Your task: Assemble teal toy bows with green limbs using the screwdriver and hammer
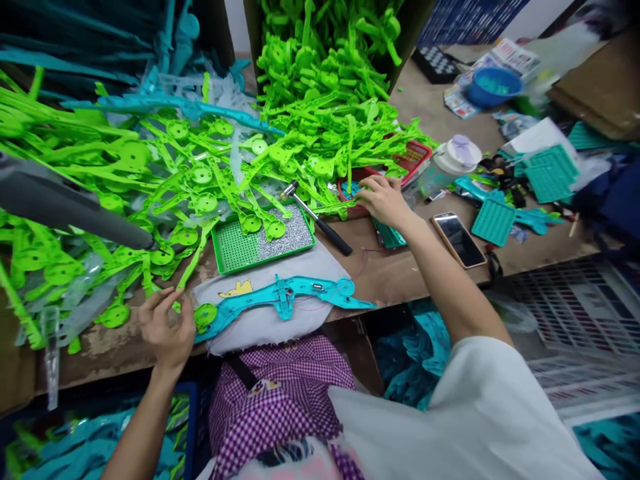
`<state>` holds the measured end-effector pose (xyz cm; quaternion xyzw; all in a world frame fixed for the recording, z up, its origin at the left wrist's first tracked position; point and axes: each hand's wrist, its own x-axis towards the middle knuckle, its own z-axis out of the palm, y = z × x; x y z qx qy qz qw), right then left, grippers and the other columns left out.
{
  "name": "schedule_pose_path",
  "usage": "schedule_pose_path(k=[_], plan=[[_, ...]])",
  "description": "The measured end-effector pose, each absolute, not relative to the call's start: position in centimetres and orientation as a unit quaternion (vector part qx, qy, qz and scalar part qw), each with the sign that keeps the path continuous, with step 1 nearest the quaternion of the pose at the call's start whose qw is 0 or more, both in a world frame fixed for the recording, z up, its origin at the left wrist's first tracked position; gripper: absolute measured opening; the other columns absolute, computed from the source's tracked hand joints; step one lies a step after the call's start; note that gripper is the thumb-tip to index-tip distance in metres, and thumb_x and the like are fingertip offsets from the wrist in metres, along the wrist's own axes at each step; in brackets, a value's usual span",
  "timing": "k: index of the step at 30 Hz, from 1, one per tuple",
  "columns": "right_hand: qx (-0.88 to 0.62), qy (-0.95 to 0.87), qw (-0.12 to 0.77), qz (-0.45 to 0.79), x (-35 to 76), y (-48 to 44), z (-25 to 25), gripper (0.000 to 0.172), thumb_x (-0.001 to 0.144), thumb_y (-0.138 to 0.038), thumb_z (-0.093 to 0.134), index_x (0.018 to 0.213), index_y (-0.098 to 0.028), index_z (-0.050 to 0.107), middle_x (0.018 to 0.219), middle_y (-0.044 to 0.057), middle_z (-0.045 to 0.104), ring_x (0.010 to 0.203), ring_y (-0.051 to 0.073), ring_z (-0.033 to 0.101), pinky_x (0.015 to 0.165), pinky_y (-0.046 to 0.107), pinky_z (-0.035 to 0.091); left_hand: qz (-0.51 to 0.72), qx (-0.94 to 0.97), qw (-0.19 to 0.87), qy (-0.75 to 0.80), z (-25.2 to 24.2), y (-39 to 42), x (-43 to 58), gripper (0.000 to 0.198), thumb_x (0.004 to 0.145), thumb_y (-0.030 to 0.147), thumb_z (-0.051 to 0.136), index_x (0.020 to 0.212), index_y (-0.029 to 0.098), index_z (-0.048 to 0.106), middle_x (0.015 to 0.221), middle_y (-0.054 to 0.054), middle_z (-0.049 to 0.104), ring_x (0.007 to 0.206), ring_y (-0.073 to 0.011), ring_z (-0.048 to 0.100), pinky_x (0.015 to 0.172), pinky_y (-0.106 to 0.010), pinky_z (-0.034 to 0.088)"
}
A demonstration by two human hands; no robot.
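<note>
A long blue plastic part (300, 287) lies on a white cloth (295, 327) at the table's front edge. My left hand (169, 327) is at the part's left end, thumb and fingers closed around a green plastic piece (193, 270) whose round end lies near the blue part. My right hand (384, 200) reaches over a small red basket (350, 179) holding blue pieces; its fingers are curled, and what they hold, if anything, is hidden. Between the hands, a green tray (235, 250) of small metal pieces stands behind the cloth, with a black-handled hammer (327, 230) beside it.
Green parts (200, 173) are heaped across the back and left. A dark grey tool or arm (65, 200) juts in from the left. At the right are a phone (459, 240), a lidded container (455, 160), teal trays (494, 219) and a blue bowl (495, 87).
</note>
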<state>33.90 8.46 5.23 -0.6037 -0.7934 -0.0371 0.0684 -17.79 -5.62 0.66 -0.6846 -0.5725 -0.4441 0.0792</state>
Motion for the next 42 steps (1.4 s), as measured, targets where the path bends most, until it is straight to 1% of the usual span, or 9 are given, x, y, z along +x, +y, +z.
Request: schedule_pose_path(k=[7,12,18,24,28,30,33,36,42], plan=[[-0.634,-0.746,0.2,0.034,35.7,7.2,8.9,0.02,0.092,-0.037,0.058,0.096,-0.022,0.071,0.101,0.011,0.075,0.098,0.029,0.065,0.091,0.049,0.044,-0.437,-0.695,0.027,-0.57,0.8,-6.2,-15.8,0.017,0.091,0.026,0.066,0.106,0.02,0.07,0.103,-0.009,0.07,0.1,-0.0226,0.069,0.093,-0.04,0.056],[-0.601,-0.724,0.289,0.174,22.7,9.0,10.5,0.027,0.092,-0.044,0.059,0.091,-0.02,0.071,0.092,0.007,0.076,0.084,0.021,0.068,0.077,0.035,0.051,-0.45,-0.711,-0.015,-0.54,0.9,-7.5,-13.3,0.015,0.092,0.02,0.065,0.106,0.021,0.069,0.098,-0.005,0.072,0.093,-0.0189,0.071,0.088,-0.035,0.058],[-0.542,-0.777,0.301,0.109,9.3,20.4,11.6,0.054,0.101,-0.06,0.041,0.137,-0.023,0.055,0.135,0.009,0.064,0.12,0.025,0.06,0.101,0.042,0.048,-0.473,-0.727,-0.025,-0.497,1.1,-9.0,-11.6,0.024,0.09,0.012,0.067,0.112,0.024,0.069,0.101,-0.005,0.072,0.094,-0.0184,0.072,0.085,-0.034,0.059],[-0.632,-0.746,0.195,0.079,15.2,24.1,8.6,0.068,0.097,-0.061,0.047,0.145,-0.012,0.049,0.141,0.022,0.056,0.128,0.036,0.055,0.104,0.052,0.047,-0.478,-0.7,-0.035,-0.53,1.0,-9.7,-12.5,0.021,0.09,0.012,0.067,0.108,0.023,0.069,0.094,-0.005,0.071,0.087,-0.0193,0.071,0.079,-0.036,0.06],[-0.625,-0.745,0.205,0.111,17.6,23.6,6.9,0.062,0.094,-0.057,0.054,0.131,-0.008,0.06,0.132,0.024,0.063,0.125,0.037,0.058,0.108,0.055,0.044,-0.492,-0.721,-0.219,-0.436,5.4,-9.2,-7.5,0.021,0.094,0.015,0.062,0.111,0.025,0.068,0.094,-0.005,0.072,0.087,-0.018,0.071,0.076,-0.034,0.061],[-0.617,-0.705,0.323,0.135,18.8,23.0,6.5,0.058,0.091,-0.056,0.058,0.127,-0.011,0.061,0.13,0.02,0.066,0.119,0.033,0.062,0.107,0.053,0.047,-0.448,-0.735,-0.401,-0.314,8.2,-9.1,-3.3,0.016,0.097,0.024,0.061,0.11,0.023,0.07,0.095,-0.006,0.073,0.088,-0.0176,0.072,0.079,-0.032,0.061],[-0.593,-0.574,0.521,0.218,21.2,20.9,5.8,0.05,0.087,-0.054,0.06,0.123,-0.019,0.057,0.121,0.012,0.07,0.105,0.024,0.067,0.096,0.047,0.056,-0.318,-0.73,-0.596,-0.101,11.3,-9.8,3.0,0.036,0.09,0.042,0.072,0.115,0.016,0.071,0.104,-0.01,0.075,0.098,-0.0188,0.072,0.09,-0.03,0.059],[-0.536,-0.447,0.626,0.349,23.3,17.2,4.9,0.04,0.084,-0.046,0.061,0.117,-0.024,0.055,0.113,0.006,0.071,0.101,0.02,0.069,0.09,0.043,0.06,-0.177,-0.725,-0.665,0.024,12.1,-11.4,7.1,0.038,0.086,0.038,0.077,0.117,0.016,0.071,0.116,-0.009,0.074,0.111,-0.0188,0.07,0.103,-0.026,0.052],[-0.476,-0.341,0.658,0.474,24.2,11.5,3.8,0.038,0.072,-0.027,0.06,0.11,-0.027,0.057,0.102,0.0,0.071,0.1,0.02,0.074,0.091,0.042,0.063,-0.09,-0.643,-0.757,0.079,12.2,-14.3,9.4,0.016,0.091,0.026,0.072,0.099,0.012,0.072,0.109,-0.008,0.075,0.109,-0.0166,0.07,0.098,-0.017,0.052]])
